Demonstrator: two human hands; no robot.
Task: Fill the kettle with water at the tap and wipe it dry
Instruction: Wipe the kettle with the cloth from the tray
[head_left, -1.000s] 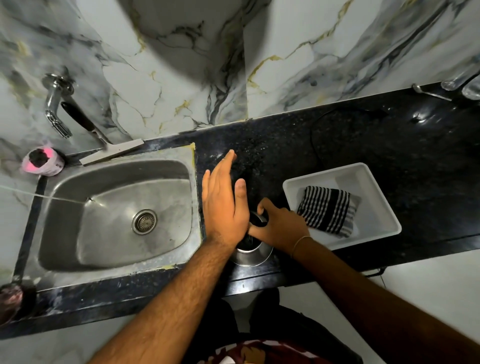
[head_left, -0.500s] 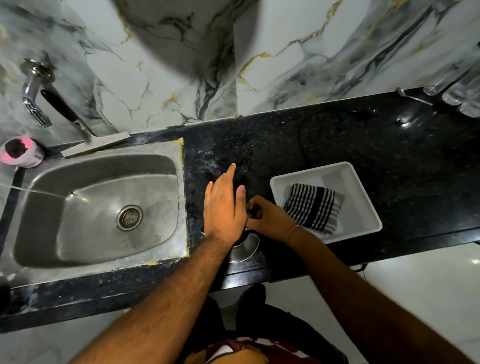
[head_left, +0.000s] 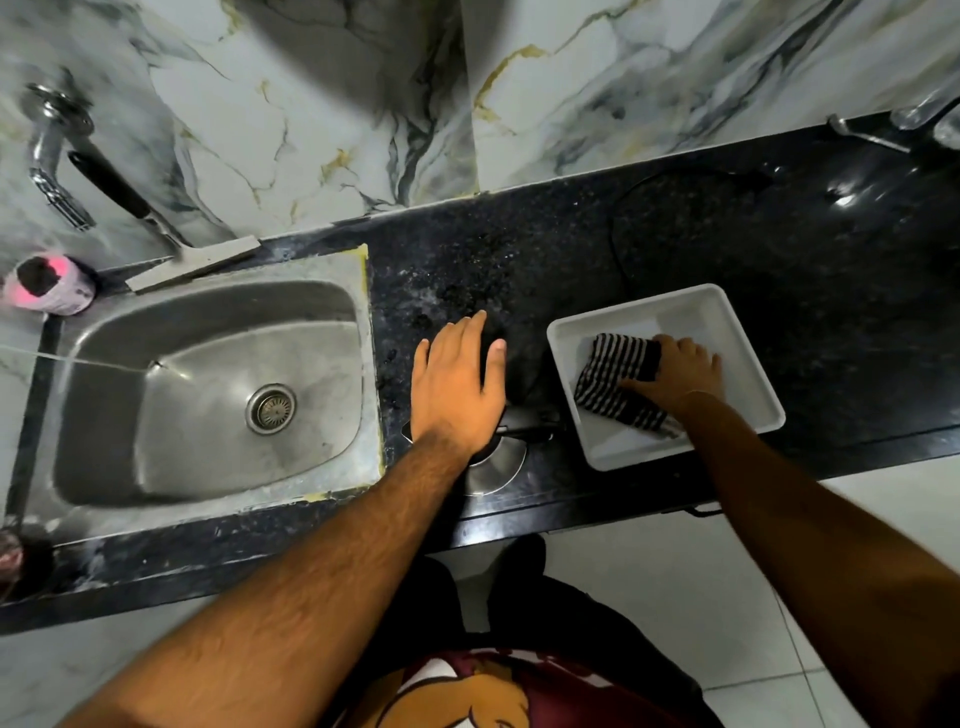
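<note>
Nearest the person, at the front edge of the dark counter (head_left: 753, 244), stands the kettle (head_left: 496, 460), just right of the sink (head_left: 208, 395) and just left of the white tray (head_left: 727, 332). Only a steel crescent of it and part of its dark top show, because the left hand (head_left: 457, 384) lies flat over it with its fingers spread and straight, gripping nothing; whether the palm actually rests on the lid cannot be told. The kettle is away from the tap, so the filling looks done, though the water inside is hidden and this is only a judgement from where it stands. To the right, the right hand (head_left: 680, 371) is down inside the tray with its fingers on the striped cloth (head_left: 618, 384), thumb at its near edge, apparently closing on it; the cloth lies in the tray and has not been lifted. So the wiping appears to be the step in hand and is not yet begun: the cloth has to come out, go round the kettle body, and likely its base. Farther back, the sink is empty apart from its drain, a scraper (head_left: 192, 260) leans at its rear corner, and the tap (head_left: 52, 156) juts from the marble wall at the far left.
</note>
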